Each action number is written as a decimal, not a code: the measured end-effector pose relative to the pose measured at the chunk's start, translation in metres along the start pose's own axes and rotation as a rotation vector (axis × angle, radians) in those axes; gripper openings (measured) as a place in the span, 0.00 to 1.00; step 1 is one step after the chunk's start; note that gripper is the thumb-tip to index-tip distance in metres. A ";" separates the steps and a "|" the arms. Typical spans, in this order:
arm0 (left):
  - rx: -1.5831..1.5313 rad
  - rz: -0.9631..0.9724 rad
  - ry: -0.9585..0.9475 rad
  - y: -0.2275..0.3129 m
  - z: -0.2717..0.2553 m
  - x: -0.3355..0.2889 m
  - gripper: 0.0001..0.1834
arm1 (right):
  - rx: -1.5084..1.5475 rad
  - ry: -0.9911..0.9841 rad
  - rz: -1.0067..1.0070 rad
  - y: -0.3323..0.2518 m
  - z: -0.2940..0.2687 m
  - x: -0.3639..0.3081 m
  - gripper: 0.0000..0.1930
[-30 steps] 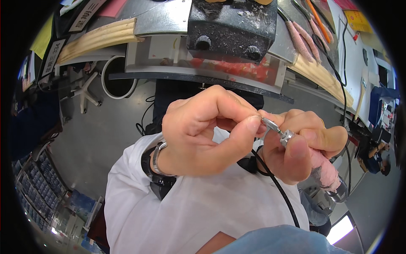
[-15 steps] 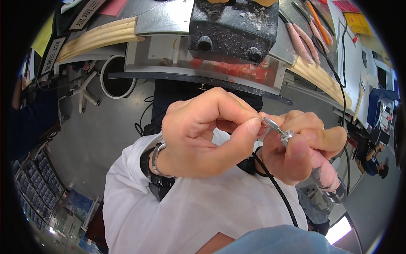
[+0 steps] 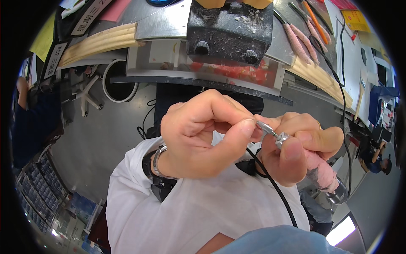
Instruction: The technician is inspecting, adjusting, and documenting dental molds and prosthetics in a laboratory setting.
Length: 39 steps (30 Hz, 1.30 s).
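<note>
My right hand [image 3: 292, 148] is wrapped round a rotary handpiece [image 3: 323, 175] with pink wrapping on its grip and a metal rear end. From its silver collar [image 3: 281, 139] a pointed metal bit [image 3: 265, 128] reaches toward my left fingertips. My left hand [image 3: 198, 144] is closed in a pinch, thumb against forefinger, right at the bit's tip. Whatever lies in that pinch is too small and too hidden to name. Both hands meet in front of my chest, with the fingertips close together.
Ahead stands a dusty black box [image 3: 230, 36] with two knobs, above an open drawer [image 3: 160, 70] holding red scraps. Wooden strips [image 3: 99, 44] edge the bench. Pink-gripped pliers [image 3: 298, 44] lie at the right. A black cable [image 3: 275, 188] hangs below my hands; a bin [image 3: 120, 82] stands left.
The handpiece and its bit have shifted slightly left, and the tip sits closer to my left thumb. My left hand keeps its pinch. The whole view has moved a little.
</note>
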<state>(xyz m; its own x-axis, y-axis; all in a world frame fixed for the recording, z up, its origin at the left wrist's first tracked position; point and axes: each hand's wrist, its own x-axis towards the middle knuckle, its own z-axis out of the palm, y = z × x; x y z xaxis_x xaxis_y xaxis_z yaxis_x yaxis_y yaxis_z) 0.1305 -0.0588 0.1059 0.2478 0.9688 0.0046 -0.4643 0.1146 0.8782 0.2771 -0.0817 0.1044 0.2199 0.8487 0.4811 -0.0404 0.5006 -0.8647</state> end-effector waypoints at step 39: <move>-0.247 -0.273 -0.073 0.029 -0.012 0.003 0.07 | -1.066 0.182 0.849 0.019 -0.259 0.105 0.22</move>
<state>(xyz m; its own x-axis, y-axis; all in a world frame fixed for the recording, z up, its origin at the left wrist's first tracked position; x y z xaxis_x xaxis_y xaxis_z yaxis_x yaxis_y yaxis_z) 0.1076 -0.0500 0.1263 0.4465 0.8780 -0.1725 -0.5620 0.4251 0.7095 0.5523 -0.0271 0.1015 0.6310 0.7496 -0.2000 0.5172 -0.5986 -0.6117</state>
